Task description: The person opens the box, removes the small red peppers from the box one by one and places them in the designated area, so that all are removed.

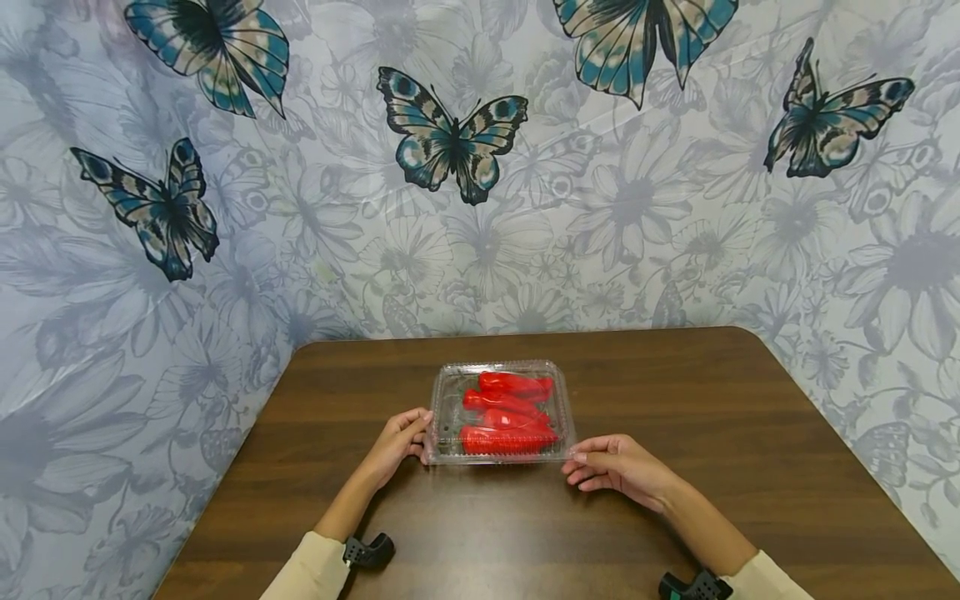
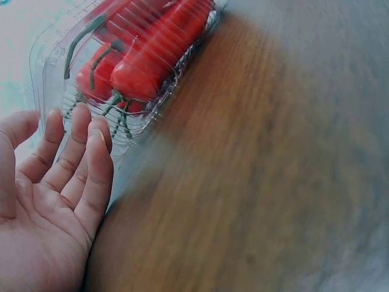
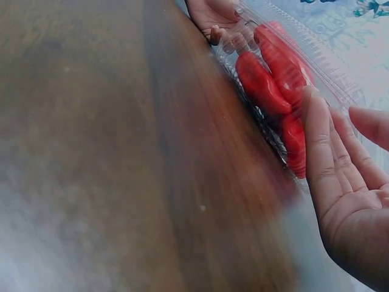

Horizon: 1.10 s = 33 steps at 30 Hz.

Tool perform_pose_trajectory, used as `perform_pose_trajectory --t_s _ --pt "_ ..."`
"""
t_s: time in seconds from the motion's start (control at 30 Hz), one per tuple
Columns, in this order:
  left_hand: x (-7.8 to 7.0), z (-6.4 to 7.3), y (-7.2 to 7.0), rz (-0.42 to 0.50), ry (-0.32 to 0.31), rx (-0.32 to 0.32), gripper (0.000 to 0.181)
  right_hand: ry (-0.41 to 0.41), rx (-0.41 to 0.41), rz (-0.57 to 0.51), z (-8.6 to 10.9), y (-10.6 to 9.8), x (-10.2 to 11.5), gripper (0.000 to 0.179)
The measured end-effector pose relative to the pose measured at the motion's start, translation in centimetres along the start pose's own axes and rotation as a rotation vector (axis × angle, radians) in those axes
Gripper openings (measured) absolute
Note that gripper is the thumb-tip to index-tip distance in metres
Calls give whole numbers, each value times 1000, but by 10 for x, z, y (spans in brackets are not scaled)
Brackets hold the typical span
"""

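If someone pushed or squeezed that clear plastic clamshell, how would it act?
The clear plastic clamshell would probably flex when squeezed, since its ribbed walls look thin. It seems unlikely to tip, being wide and low. The red peppers inside might slide a little, as their skins look smooth and glossy.

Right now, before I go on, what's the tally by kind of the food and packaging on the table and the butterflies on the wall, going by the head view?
Clear ribbed plastic container: 1
Long glossy red peppers inside it: 4 that I can make out
Blue, cream and black butterfly figures: 5, some cut off at the top edge
Total: 10
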State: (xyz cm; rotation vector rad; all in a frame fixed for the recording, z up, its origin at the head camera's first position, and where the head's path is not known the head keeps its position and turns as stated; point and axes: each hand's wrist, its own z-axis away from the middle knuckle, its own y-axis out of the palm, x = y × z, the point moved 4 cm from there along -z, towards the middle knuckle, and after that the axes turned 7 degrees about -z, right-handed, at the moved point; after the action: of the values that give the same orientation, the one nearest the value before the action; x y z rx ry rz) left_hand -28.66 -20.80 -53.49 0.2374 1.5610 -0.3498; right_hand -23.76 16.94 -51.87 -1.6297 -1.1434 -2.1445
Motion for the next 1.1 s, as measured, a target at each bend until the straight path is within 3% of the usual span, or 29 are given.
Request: perform_pose_trajectory --t_s 0.3,0.53,1.1 --pt "2 -1 2 17 5 -20 20 -79 -39 0 -1 -1 -2 29" --pt "2 -1 1 13 18 -40 17 -132 -9 41 -2 2 -4 30" --pt "0 0 2 -1 15 -54 17 -177 -16 41 -3 0 -5 33"
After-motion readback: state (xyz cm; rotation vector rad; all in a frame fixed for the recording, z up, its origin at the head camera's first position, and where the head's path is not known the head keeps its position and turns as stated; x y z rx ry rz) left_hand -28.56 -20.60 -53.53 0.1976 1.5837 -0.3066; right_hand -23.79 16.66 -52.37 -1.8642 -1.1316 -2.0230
